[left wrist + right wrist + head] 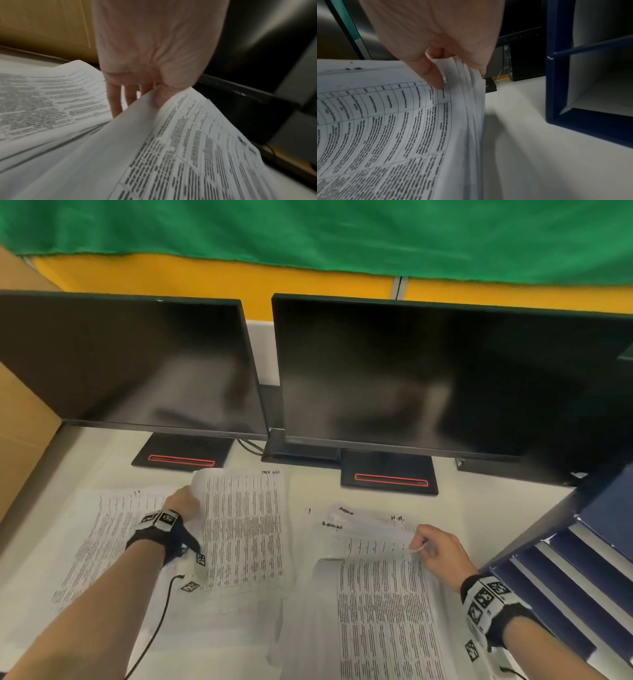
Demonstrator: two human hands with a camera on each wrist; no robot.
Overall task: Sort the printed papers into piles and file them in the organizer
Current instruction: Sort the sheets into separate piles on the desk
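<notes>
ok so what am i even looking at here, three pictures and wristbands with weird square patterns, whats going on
No robot here: a person sorts printed papers with bare hands. The big picture comes from a camera on their head; the other two come from cameras strapped to each wrist, looking along the hand. The patterned squares sit on those wrist straps. On the white desk lie piles of printed papers, in front of two dark monitors. The left hand holds up the edge of a sheet in the middle pile. The right hand pinches the corner of several sheets from the right pile. The blue organizer stands at the right.
</notes>
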